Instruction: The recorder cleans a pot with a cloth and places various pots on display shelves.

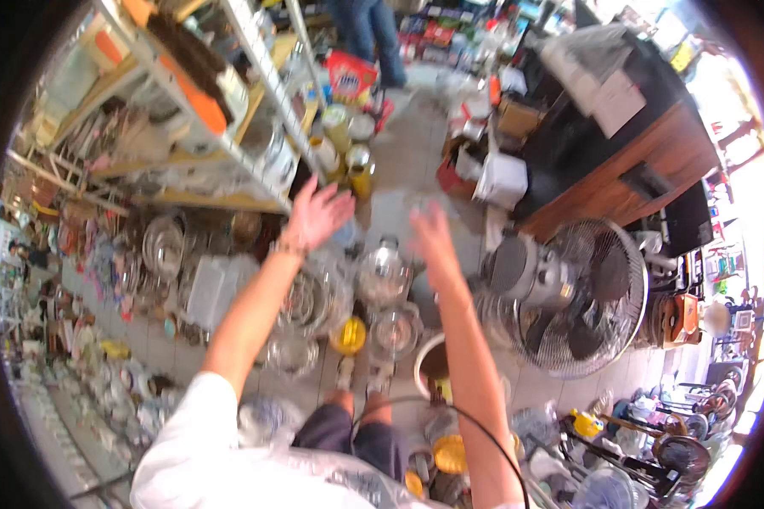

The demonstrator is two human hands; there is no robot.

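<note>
Both my arms reach forward over a floor crowded with household goods. My left hand (318, 213) is spread, its fingers apart and holding nothing, close to the metal post (270, 95) of a shelf unit. My right hand (431, 232) is blurred by motion; whether it holds anything is unclear. Between and below the hands stands a clear glass jar (384, 270) with a dark top. Nearer my feet are a clear glass dish (393, 332) and a round yellow object (348, 336). Left of these, clear glass bowls (302, 302) sit beneath my left forearm.
A large pedestal fan (579, 299) and a dark wooden cabinet (617, 172) stand at right. A white box (502, 180) lies by the cabinet. A translucent plastic bin (213, 289) is at left. A person in jeans (372, 38) stands ahead beside a red bag (351, 73).
</note>
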